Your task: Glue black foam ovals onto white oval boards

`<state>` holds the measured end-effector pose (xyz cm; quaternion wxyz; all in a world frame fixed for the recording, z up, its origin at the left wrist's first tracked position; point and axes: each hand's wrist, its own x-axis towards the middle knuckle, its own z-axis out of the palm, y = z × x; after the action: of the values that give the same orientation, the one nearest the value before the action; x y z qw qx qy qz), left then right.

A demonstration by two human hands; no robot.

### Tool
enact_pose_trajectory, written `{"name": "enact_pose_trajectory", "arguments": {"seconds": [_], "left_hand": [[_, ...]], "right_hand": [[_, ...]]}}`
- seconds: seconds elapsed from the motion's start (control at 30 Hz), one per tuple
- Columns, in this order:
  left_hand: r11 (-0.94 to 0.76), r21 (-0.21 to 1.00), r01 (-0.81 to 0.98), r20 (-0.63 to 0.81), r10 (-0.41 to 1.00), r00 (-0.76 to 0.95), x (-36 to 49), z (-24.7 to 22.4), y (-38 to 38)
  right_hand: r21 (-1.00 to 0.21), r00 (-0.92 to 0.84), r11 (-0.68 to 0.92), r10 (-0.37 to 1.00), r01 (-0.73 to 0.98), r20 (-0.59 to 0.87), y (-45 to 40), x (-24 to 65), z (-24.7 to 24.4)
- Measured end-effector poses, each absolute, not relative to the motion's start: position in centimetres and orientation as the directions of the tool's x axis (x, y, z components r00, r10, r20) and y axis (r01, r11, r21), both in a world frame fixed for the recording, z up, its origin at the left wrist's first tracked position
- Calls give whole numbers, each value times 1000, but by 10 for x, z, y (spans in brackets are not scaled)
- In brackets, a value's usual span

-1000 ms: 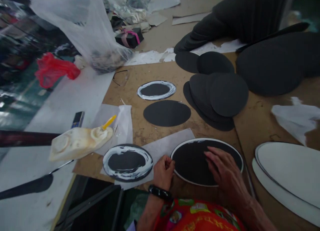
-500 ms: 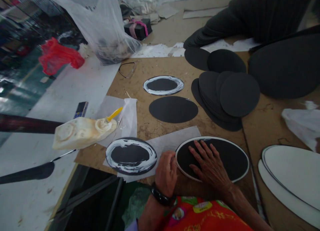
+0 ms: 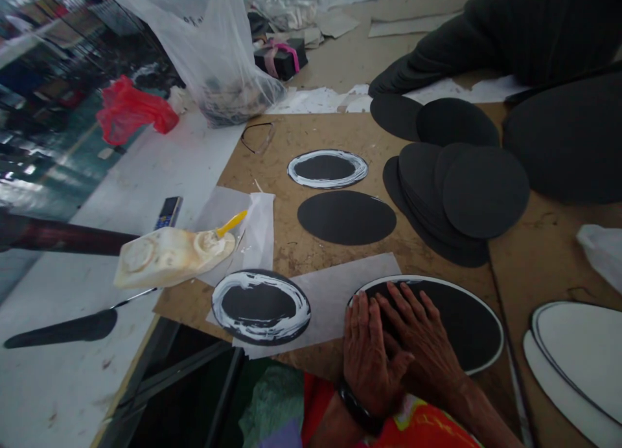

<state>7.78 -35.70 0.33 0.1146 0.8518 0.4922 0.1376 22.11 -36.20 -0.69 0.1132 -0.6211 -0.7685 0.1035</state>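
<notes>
Both my hands lie on a black oval piece with a white rim (image 3: pixel 466 312) near the table's front edge. My left hand (image 3: pixel 369 351), with a dark band at the wrist, rests flat over its left end. Beside it, my right hand (image 3: pixel 422 331) presses down with fingers stretched out, partly behind the left thumb. To the left, a black oval ringed with white paste (image 3: pixel 257 305) lies on a sheet of white paper (image 3: pixel 335 299). Farther back are a plain black oval (image 3: pixel 346 217) and another paste-ringed oval (image 3: pixel 327 168).
A cut plastic bottle (image 3: pixel 165 257) holds a yellow-handled brush (image 3: pixel 232 223) at left. Black ovals (image 3: pixel 486 189) are piled at right, near white ovals (image 3: pixel 583 351). A clear plastic bag (image 3: pixel 214 59), eyeglasses (image 3: pixel 257 137) and a black-handled tool (image 3: pixel 63 330) also lie around.
My left hand has moved right from beside the rimmed oval onto its left end, its fingers now laid flat. My right hand stays on the oval. The view has shifted slightly.
</notes>
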Motion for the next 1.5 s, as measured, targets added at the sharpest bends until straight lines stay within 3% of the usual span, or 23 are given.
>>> {"name": "enact_pose_trajectory", "arguments": {"seconds": [0.3,0.8,0.93,1.1,1.23,1.37,1.5], "left_hand": [[-605,188,774,74,794,603,23,-4,-356],[-679,156,717,178,733,656,34,-16,-353],[-699,137,702,150,715,683,33,-14,-350],[-714,126,689,124,700,703,30,-4,-349],[-647,152,747,109,762,638,45,14,-342],[-661,152,734,161,750,642,72,11,-331],[-761,57,646,337,624,705,82,-24,-321]], "right_hand": [[-266,-158,162,987,950,39,-359,220,-9],[-220,-263,274,962,936,80,-361,194,-8],[-231,-212,222,975,947,66,-363,212,-9],[-148,-96,105,993,983,62,-371,252,-17],[-145,-50,62,995,987,87,-371,266,-26],[-153,-38,54,994,987,106,-370,263,-22],[-146,-38,54,993,988,115,-370,258,-22]]}}
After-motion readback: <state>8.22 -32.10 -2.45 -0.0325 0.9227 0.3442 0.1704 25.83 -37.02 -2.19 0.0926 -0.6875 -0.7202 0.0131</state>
